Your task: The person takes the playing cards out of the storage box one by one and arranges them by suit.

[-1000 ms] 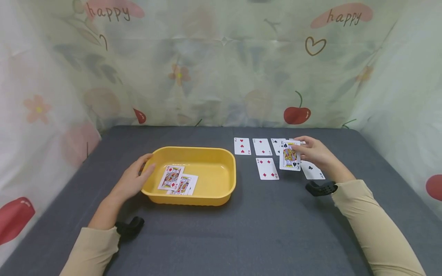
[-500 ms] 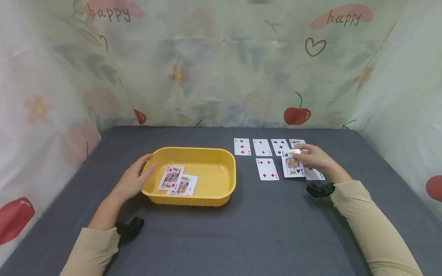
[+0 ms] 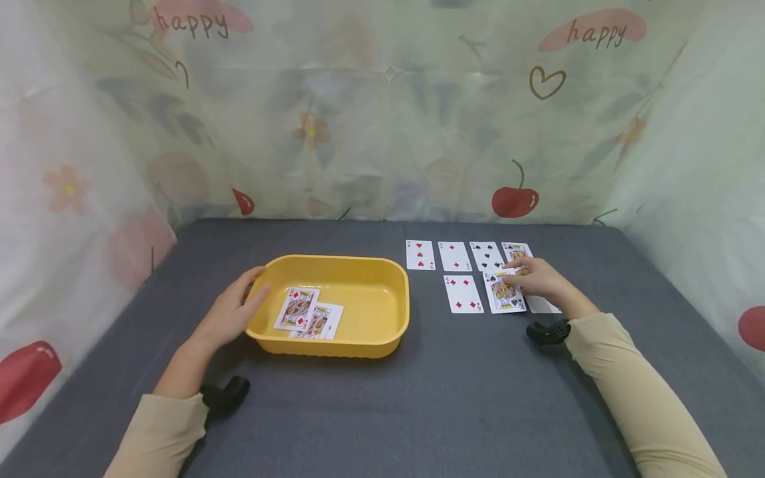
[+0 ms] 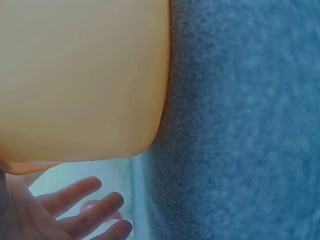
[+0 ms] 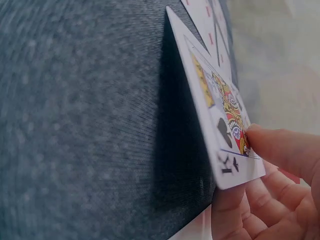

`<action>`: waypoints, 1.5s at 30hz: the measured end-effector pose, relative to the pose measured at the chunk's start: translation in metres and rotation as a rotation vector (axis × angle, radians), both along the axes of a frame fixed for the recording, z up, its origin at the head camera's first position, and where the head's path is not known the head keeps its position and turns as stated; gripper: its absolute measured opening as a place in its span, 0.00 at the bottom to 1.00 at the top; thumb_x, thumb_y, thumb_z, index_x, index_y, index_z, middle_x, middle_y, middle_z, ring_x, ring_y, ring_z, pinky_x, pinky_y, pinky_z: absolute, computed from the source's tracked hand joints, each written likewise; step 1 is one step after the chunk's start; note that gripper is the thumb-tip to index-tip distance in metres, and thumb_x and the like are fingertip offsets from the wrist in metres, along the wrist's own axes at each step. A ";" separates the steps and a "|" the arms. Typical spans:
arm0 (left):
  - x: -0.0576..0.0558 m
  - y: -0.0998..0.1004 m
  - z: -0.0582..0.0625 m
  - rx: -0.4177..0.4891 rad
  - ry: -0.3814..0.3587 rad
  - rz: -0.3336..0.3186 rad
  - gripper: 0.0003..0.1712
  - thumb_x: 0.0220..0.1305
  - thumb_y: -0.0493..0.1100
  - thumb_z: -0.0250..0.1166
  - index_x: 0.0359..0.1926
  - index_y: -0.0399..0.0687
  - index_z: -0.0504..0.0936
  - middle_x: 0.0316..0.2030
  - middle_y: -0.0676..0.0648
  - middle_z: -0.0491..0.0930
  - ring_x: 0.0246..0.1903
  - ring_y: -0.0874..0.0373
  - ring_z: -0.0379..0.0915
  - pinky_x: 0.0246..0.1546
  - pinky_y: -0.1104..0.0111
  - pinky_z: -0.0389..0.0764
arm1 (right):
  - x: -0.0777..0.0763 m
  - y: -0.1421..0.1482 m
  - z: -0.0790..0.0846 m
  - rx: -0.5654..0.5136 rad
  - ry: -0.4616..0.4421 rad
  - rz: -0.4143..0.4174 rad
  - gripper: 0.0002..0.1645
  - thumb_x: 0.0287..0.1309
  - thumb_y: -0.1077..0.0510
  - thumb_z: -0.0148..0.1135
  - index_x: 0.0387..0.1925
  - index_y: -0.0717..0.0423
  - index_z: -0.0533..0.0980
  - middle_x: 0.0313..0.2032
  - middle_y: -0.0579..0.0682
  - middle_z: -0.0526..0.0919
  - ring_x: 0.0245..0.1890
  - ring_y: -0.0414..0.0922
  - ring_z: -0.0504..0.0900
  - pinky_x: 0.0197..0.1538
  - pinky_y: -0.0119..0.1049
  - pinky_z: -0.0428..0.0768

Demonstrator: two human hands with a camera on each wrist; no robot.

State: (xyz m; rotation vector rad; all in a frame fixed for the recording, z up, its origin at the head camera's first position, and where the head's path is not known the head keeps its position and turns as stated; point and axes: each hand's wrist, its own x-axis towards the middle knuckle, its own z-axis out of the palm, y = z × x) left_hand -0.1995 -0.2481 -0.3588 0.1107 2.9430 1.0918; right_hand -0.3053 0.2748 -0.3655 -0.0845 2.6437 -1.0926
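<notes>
In the head view my left hand (image 3: 230, 309) holds the left end of the yellow tray (image 3: 358, 345), thumb over the rim. The left wrist view shows the other fingers (image 4: 97, 215) spread outside the tray (image 4: 85, 85). Face cards (image 3: 297, 309) overlap inside it. My right hand (image 3: 540, 279) pinches a king of spades (image 3: 504, 299) between thumb and fingers. That card is tilted in the right wrist view, one long edge raised off the cloth. It sits between a four of diamonds (image 3: 463, 294) and a card (image 3: 542, 306) partly hidden by my hand.
Behind the king lies a row of face-up cards: a heart card (image 3: 420, 255), a diamond card (image 3: 455, 256), a spade card (image 3: 486, 255) and a face card (image 3: 515, 250). A grey cloth (image 3: 382, 411) covers the table. Patterned curtains (image 3: 382, 166) stand at the back and sides.
My right hand has brought the king of spades down and toward me, from over the back row into the front row beside the four of diamonds. The left hand and tray have stayed put.
</notes>
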 end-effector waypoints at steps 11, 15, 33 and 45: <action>0.001 0.001 0.001 0.001 -0.014 0.010 0.37 0.71 0.58 0.43 0.72 0.43 0.49 0.68 0.32 0.54 0.64 0.35 0.56 0.61 0.42 0.60 | 0.001 -0.003 -0.002 0.105 0.049 0.002 0.27 0.59 0.53 0.59 0.52 0.68 0.69 0.43 0.64 0.77 0.30 0.39 0.74 0.31 0.29 0.75; 0.001 0.001 0.001 0.002 -0.011 0.010 0.37 0.71 0.58 0.43 0.72 0.43 0.49 0.68 0.32 0.54 0.64 0.35 0.56 0.61 0.42 0.60 | 0.003 -0.002 0.001 0.105 0.071 -0.003 0.25 0.58 0.54 0.59 0.50 0.70 0.70 0.40 0.63 0.79 0.28 0.38 0.75 0.31 0.29 0.76; 0.001 0.000 0.001 0.006 -0.016 0.006 0.37 0.71 0.58 0.43 0.72 0.43 0.49 0.68 0.32 0.54 0.64 0.35 0.56 0.61 0.42 0.60 | 0.019 -0.053 0.040 0.059 0.199 0.164 0.23 0.61 0.52 0.56 0.52 0.64 0.72 0.48 0.64 0.77 0.44 0.52 0.79 0.44 0.42 0.81; 0.001 0.001 0.001 0.008 -0.021 0.011 0.37 0.71 0.59 0.43 0.72 0.43 0.49 0.68 0.31 0.55 0.64 0.35 0.56 0.61 0.42 0.61 | 0.028 -0.148 0.073 -0.040 0.259 0.464 0.18 0.59 0.54 0.60 0.49 0.57 0.75 0.43 0.55 0.81 0.42 0.49 0.82 0.44 0.38 0.80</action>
